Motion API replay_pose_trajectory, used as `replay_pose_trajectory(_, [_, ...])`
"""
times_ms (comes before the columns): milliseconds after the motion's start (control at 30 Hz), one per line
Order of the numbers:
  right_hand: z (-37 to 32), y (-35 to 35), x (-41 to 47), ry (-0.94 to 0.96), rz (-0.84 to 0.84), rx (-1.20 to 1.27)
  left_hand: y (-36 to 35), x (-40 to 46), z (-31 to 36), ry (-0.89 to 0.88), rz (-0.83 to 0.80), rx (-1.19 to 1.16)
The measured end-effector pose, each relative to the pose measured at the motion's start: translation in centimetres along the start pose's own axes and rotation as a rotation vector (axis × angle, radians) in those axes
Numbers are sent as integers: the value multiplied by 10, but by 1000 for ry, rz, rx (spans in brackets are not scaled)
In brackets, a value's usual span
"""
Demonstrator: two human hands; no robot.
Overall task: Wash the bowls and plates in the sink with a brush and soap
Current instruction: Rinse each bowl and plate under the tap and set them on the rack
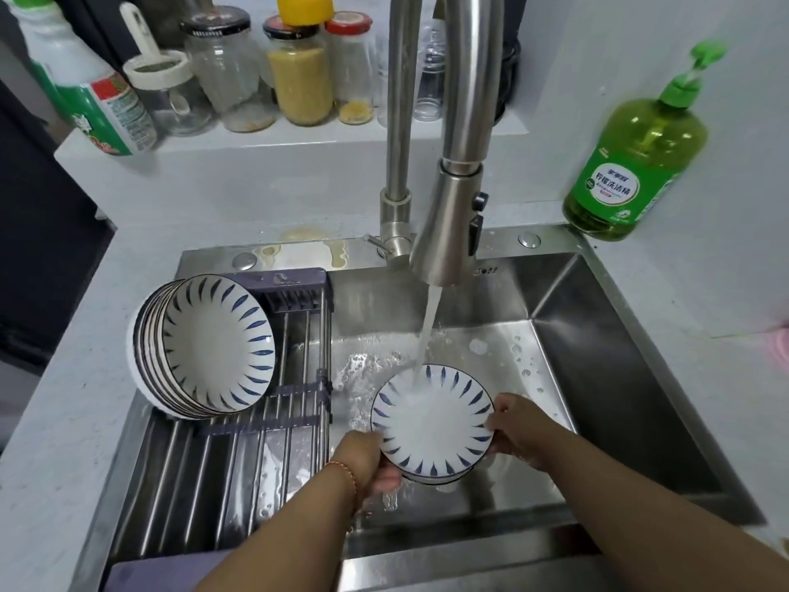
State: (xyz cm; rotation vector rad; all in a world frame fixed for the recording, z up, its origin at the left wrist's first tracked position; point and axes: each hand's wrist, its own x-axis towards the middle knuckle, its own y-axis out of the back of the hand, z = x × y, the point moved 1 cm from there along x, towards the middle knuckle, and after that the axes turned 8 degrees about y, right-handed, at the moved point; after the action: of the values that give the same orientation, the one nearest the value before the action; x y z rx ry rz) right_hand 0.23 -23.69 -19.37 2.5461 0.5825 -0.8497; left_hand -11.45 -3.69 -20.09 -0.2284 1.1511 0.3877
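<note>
glass jars (260, 70) on shelf (299, 136), white-green bottle (92, 85), drying rack (239, 420)

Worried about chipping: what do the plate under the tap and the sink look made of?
Plate: likely glazed ceramic, glossy white with painted blue strokes and a thick rim. Sink: brushed stainless steel, grey metallic sheen with sharp folded corners. Hard on hard, so chipping seems possible.

Inside the sink (632, 378), a plate (433, 420) is sitting under the faucet (452, 207); a rack (273, 420) is lying across its left side, a soap bottle (632, 164) standing behind its right corner.
</note>
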Motion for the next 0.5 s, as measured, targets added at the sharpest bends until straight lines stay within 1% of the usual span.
replay_pose_trajectory(67, [0, 4, -2, 28, -30, 57, -5, -5, 1, -41, -103, -142])
replay_pose_trajectory(167, [-6, 7, -10, 124, -49, 181, -11, -23, 10, -74, -257, -441])
replay_pose_trajectory(233, [-13, 7, -17, 205, 10, 205, -11, -34, 17, -121, -279, -522])
replay_pose_trajectory(267, [-18, 7, -22, 255, 66, 159, -10, -38, 21, -148, -283, -532])
replay_pose_trajectory(300, [-24, 7, -28, 321, 143, 44, -10, -42, 24, -170, -290, -537])
replay_pose_trajectory(333, [-29, 8, -34, 413, 227, -142, -10, -44, 26, -186, -294, -534])
replay_pose_trajectory(367, [-33, 8, -40, 530, 289, -378, -10, -49, 28, -198, -296, -534])
replay_pose_trajectory(400, [-34, 6, -47, 655, 296, -624, -10, -51, 29, -209, -298, -534])
replay_pose_trajectory(467, [-31, -2, -61, 872, 185, -1032, -12, -56, 30, -232, -310, -538])
replay_pose_trajectory(500, [-30, -5, -71, 951, 105, -1155, -14, -59, 32, -247, -315, -540])
